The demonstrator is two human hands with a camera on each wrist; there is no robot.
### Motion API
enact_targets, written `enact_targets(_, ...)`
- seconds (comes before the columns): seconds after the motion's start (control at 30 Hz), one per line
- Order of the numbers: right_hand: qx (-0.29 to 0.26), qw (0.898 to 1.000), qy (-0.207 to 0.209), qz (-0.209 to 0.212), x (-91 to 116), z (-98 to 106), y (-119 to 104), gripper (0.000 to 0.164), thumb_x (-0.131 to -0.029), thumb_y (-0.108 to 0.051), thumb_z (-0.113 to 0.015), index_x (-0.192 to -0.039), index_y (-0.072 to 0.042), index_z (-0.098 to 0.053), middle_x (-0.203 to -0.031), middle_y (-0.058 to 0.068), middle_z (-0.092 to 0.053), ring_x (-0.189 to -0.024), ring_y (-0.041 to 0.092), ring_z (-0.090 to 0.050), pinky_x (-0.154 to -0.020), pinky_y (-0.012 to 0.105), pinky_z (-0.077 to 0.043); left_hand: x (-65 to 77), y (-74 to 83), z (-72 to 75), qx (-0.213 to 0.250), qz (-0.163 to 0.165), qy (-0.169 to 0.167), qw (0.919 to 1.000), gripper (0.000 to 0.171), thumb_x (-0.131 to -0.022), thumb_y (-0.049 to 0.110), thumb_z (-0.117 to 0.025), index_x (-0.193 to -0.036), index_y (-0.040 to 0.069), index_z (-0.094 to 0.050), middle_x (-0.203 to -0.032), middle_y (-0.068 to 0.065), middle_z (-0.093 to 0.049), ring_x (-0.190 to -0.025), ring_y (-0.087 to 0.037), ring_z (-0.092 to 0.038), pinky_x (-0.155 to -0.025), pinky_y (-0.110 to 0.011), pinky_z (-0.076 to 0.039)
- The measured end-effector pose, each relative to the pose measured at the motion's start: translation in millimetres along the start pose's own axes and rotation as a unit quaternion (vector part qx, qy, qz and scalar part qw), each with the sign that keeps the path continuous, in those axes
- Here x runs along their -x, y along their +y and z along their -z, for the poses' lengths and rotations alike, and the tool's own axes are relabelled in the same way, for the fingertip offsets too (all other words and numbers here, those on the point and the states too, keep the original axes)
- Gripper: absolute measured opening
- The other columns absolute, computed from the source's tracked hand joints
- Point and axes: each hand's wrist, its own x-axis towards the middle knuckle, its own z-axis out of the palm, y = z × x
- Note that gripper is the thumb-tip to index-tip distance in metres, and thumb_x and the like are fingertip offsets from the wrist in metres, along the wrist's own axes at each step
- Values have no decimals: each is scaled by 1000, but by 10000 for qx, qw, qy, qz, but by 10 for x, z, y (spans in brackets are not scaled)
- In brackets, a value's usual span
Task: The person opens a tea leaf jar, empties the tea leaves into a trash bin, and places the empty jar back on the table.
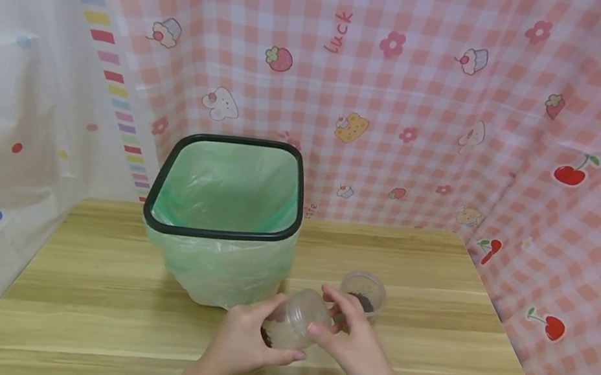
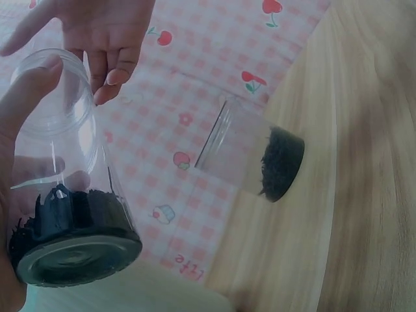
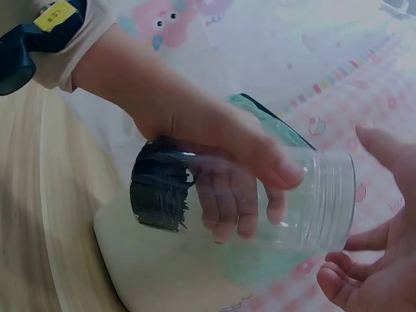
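Note:
My left hand (image 1: 240, 338) grips a clear plastic jar (image 1: 298, 320) round its side, tilted over the table. In the left wrist view, dark, dry shreds (image 2: 71, 211) gather at its base. My right hand (image 1: 355, 344) is at the jar's ribbed neck, its thumb and fingers spread apart near the rim. A second clear jar (image 1: 366, 284) stands on the table just beyond my right hand, with a similar dark layer (image 2: 283, 162) in its bottom. The right fingers partly cover that jar in the head view.
A bin (image 1: 219, 235) with a black rim and a pale green liner (image 1: 229, 268) stands on the wood-grain table (image 1: 428, 352), left of the jars. Pink checked cloth (image 1: 409, 100) hangs behind and along the right side; a white printed cloth (image 1: 16, 83) hangs at the left.

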Motion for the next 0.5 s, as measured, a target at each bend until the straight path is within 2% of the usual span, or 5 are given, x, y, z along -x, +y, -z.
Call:
enact_targets(0.13,302,9991,214,-195,-14,-39,-36,64,-79,-31,-74,-134,-11,-48,-115,6,-47,-91,20,-45,-74,29,-44,-4,20,7,-262,-64,29,9996,71,-63,58,-77,-110,6,-64,-90,1,-68,-73,-5,-62,-63,-19,-50)
enact_targets(0.3,457,9987,205,-129,-30,-50,-36,63,-77,-31,-76,-132,-11,-51,-117,6,-47,-89,19,-44,-72,27,-42,-3,34,6,-497,-33,4,9988,75,-63,61,-76,-111,4,-64,-91,-1,-69,-74,-6,-63,-63,-21,-51)
enact_targets(0.4,402,9990,199,-68,-34,-50,-26,61,-77,-30,-76,-130,-10,-53,-119,6,-48,-90,19,-44,-73,28,-43,-2,34,6,-489,-71,27,9988,75,-62,61,-76,-111,4,-65,-90,-1,-69,-74,-6,-62,-63,-21,-51)
enact_targets(0.5,247,9996,121,4,-37,-42,-7,60,-78,-30,-75,-131,-12,-52,-123,5,-48,-97,20,-43,-83,32,-43,0,33,8,-456,-94,31,9989,75,-62,60,-76,-111,5,-64,-90,0,-69,-74,-5,-62,-63,-21,-51)
